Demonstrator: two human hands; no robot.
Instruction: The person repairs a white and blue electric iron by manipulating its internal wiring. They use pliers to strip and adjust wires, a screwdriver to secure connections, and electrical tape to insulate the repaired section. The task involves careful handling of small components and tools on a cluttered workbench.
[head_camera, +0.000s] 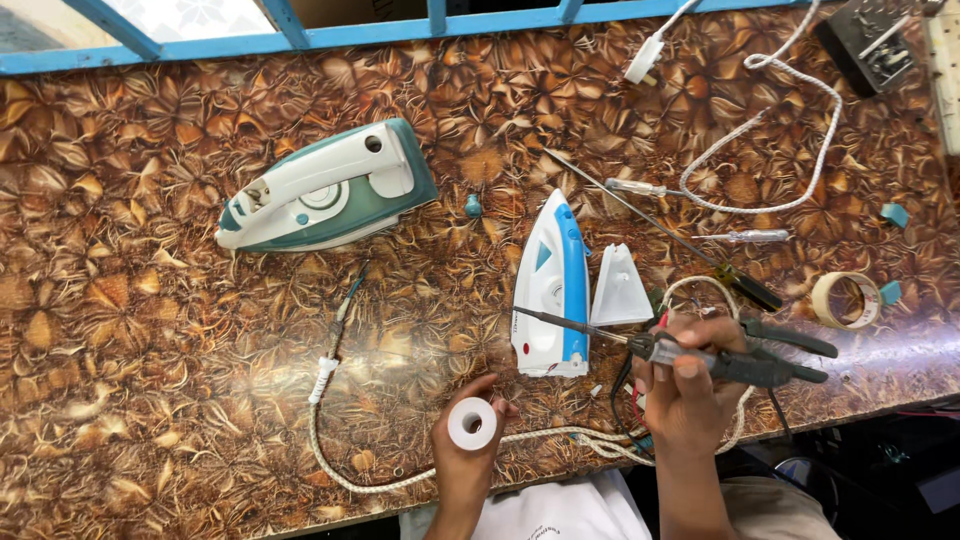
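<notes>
On the near edge of the brown leaf-patterned table (150, 380), the left hand (468, 440) pinches a small white roll of tape (472, 423) between thumb and fingers, held upright just above the white braided cord (330, 470). The right hand (690, 385) is closed around a dark-handled soldering iron (640, 345), gripped together with what look like pliers (790, 355); its thin tip reaches over the small blue-and-white iron (552, 290).

Judging by how things lie, the work is midway. That iron's white rear cover (620, 290) is off and lies just beside it, and the cord's stripped end (335, 335) lies loose, well apart from the iron body, so joining and closing up seem left to do. The small iron lies flat, its pointed nose away from the person. A larger teal-and-white iron (330, 190) rests on its side farther left, apart from both hands.
</notes>
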